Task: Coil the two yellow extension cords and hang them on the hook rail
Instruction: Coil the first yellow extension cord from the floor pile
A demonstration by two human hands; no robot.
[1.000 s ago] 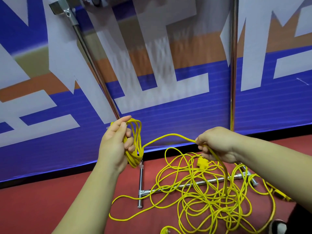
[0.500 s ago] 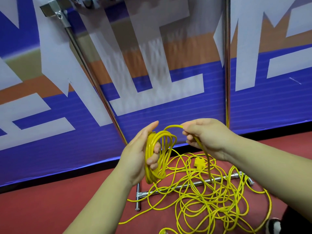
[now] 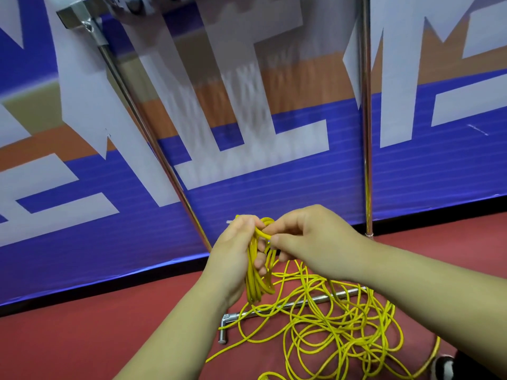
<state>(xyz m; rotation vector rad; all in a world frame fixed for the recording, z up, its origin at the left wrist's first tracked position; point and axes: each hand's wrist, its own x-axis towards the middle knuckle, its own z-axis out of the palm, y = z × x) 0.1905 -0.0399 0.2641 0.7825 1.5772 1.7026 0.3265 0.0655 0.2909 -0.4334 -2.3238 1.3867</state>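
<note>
Yellow extension cord (image 3: 323, 322): most of it lies as a loose tangle of loops on the red floor (image 3: 82, 338), in front of the person and slightly to their right. Whether the tangle is one cord or two cannot be told.

Coil (image 3: 256, 278): a bundle of several turns hangs from the left hand (image 3: 236, 250). The thumb lies over the top of the bundle and the fingers curl round it from the far side, so the hand is closed on the coil. The turns hang down below the palm, clear of the floor.

Right hand (image 3: 307, 237): brought up against the left, touching or nearly touching it. Thumb and forefinger pinch a strand at the top of the coil; the other fingers are curled in. From this hand the cord drops to the tangle below.

Metal rack base (image 3: 290, 304): a chrome bar lies on the floor under the tangle, with cord loops draped across it and a short foot at its left end. Two chrome uprights rise from it: the left pole (image 3: 153, 144) leans in the view, the right pole (image 3: 366, 133) stands close to vertical.

Backdrop: a blue, white and orange printed banner (image 3: 274, 187) behind the poles, reaching the floor.

A dark shoe (image 3: 444, 366) shows at the lower right edge.
</note>
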